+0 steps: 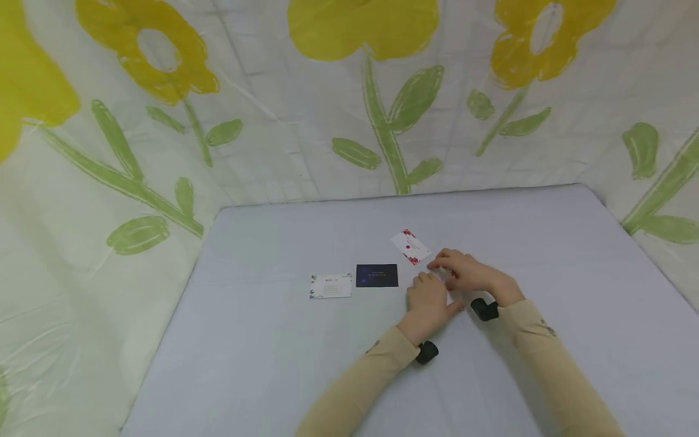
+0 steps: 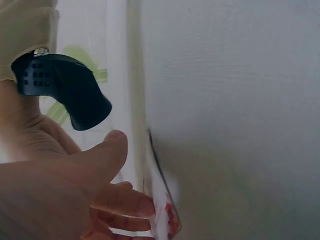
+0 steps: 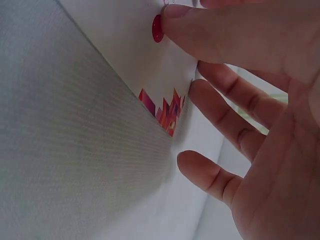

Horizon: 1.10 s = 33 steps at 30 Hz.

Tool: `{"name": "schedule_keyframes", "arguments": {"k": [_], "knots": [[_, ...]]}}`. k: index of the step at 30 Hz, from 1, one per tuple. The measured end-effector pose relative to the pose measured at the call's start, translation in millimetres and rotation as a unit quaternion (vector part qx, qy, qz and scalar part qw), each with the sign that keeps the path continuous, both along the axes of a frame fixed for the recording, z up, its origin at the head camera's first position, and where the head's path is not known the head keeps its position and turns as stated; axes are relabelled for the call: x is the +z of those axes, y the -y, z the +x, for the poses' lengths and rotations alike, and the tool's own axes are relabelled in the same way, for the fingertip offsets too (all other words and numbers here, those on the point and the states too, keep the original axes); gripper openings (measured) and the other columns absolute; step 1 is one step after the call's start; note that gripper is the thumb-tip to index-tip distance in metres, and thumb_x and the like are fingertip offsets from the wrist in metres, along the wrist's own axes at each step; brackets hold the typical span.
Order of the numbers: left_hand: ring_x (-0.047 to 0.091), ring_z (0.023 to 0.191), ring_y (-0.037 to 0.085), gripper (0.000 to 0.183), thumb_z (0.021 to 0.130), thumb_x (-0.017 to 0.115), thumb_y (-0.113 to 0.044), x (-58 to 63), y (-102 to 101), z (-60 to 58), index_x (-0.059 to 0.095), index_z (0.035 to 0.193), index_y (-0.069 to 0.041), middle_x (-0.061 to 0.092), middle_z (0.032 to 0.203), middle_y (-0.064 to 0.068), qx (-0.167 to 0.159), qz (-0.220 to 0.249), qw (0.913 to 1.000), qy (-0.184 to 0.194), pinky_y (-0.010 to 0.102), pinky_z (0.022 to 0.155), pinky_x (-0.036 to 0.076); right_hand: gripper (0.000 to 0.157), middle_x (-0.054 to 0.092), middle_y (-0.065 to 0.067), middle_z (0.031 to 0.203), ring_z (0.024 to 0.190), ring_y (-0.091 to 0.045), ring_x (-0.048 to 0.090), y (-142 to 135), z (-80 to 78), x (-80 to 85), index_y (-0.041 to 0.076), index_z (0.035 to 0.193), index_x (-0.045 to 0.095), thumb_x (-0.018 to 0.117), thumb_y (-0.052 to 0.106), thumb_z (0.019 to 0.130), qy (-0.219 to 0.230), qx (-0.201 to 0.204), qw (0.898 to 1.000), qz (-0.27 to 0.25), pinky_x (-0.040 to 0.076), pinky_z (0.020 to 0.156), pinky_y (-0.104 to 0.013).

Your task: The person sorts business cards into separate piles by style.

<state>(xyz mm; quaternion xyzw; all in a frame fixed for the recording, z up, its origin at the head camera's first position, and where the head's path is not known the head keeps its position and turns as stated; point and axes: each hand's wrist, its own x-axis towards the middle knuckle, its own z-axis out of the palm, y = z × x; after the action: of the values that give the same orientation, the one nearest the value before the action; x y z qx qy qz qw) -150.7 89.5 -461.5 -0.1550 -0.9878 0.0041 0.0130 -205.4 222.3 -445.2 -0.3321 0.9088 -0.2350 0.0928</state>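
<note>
A white card with a red dot and a red-purple pattern lies under and between the two hands, mostly hidden in the head view. My right hand pinches it: the thumb is on its face beside the dot, and two fingertips are at its edge. Fairly straight fingers of my left hand reach the same card from the near left, with the thumb held apart. Just beyond the hands lies another white card with red corners, set at a slant. To the left is a dark blue card.
A white card with leafy corners lies left of the dark blue one. All rest on a pale cloth-covered table. A curtain with yellow flowers hangs behind the far edge. Each wrist carries a black camera.
</note>
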Motion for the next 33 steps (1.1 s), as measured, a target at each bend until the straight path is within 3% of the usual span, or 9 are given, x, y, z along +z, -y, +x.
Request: {"name": "schedule_keyframes", "arguments": {"k": [6,12,18,25,29,31,33], "knots": [[0.048,0.084,0.016,0.082,0.065,0.054,-0.070,1.6,-0.6,-4.5,0.048,0.113,-0.004,0.050,0.094,0.005,0.013,0.000,0.9997,0.019,0.029,0.062,0.042,0.037,0.051,-0.010,0.104,0.080,-0.021,0.044,1.3,0.2,0.0,0.005,0.110,0.057,0.063,0.001,0.074,0.014,-0.010,1.000,-0.009,0.031,0.068,-0.034],[0.048,0.083,0.016,0.069,0.064,0.066,-0.059,9.2,9.9,-11.4,0.049,0.106,-0.007,0.049,0.092,0.004,-0.001,0.032,0.9973,0.066,0.029,0.061,0.041,0.035,0.050,-0.010,0.095,0.073,-0.019,0.044,-1.8,0.4,-1.8,0.001,0.107,0.058,0.065,0.001,0.073,0.026,-0.036,0.999,-0.022,0.036,0.065,-0.030],[0.050,0.079,0.017,0.057,0.063,0.074,-0.043,11.6,20.3,-22.3,0.053,0.100,-0.005,0.052,0.088,0.005,-0.022,0.071,0.9913,0.109,0.031,0.063,0.041,0.033,0.051,-0.010,0.089,0.081,-0.022,0.047,-8.4,1.7,-3.8,-0.003,0.102,0.057,0.066,0.000,0.071,0.044,-0.086,0.994,-0.040,0.040,0.072,-0.035],[0.047,0.074,0.016,0.045,0.061,0.078,-0.035,7.0,29.8,-30.5,0.054,0.088,-0.008,0.050,0.080,0.002,-0.042,0.144,0.9780,0.144,0.029,0.064,0.039,0.028,0.052,-0.007,0.084,0.079,-0.021,0.048,-15.7,3.5,-8.2,0.001,0.093,0.057,0.070,0.000,0.068,0.039,-0.113,0.990,-0.069,0.040,0.070,-0.033],[0.045,0.077,0.015,0.042,0.061,0.078,-0.031,9.2,32.8,-29.3,0.056,0.089,-0.009,0.047,0.079,-0.001,-0.048,0.181,0.9721,0.141,0.026,0.065,0.037,0.027,0.051,-0.006,0.081,0.077,-0.021,0.046,-18.5,6.2,-8.2,0.004,0.089,0.057,0.072,0.000,0.067,0.023,-0.129,0.988,-0.083,0.039,0.067,-0.033],[0.044,0.076,0.014,0.041,0.063,0.078,-0.026,9.7,33.9,-28.6,0.055,0.092,-0.008,0.046,0.079,-0.001,-0.054,0.216,0.9644,0.142,0.024,0.066,0.037,0.026,0.052,-0.006,0.082,0.077,-0.022,0.048,-19.9,7.8,-7.3,0.005,0.089,0.056,0.071,0.001,0.068,0.026,-0.140,0.986,-0.093,0.040,0.066,-0.033],[0.044,0.074,0.013,0.038,0.065,0.077,-0.018,9.9,35.0,-28.9,0.053,0.093,-0.007,0.047,0.078,0.000,-0.062,0.265,0.9511,0.145,0.022,0.065,0.036,0.022,0.054,-0.007,0.084,0.078,-0.023,0.050,-21.4,9.1,-6.6,0.005,0.088,0.055,0.069,0.001,0.071,0.033,-0.152,0.982,-0.106,0.042,0.065,-0.033]]}}
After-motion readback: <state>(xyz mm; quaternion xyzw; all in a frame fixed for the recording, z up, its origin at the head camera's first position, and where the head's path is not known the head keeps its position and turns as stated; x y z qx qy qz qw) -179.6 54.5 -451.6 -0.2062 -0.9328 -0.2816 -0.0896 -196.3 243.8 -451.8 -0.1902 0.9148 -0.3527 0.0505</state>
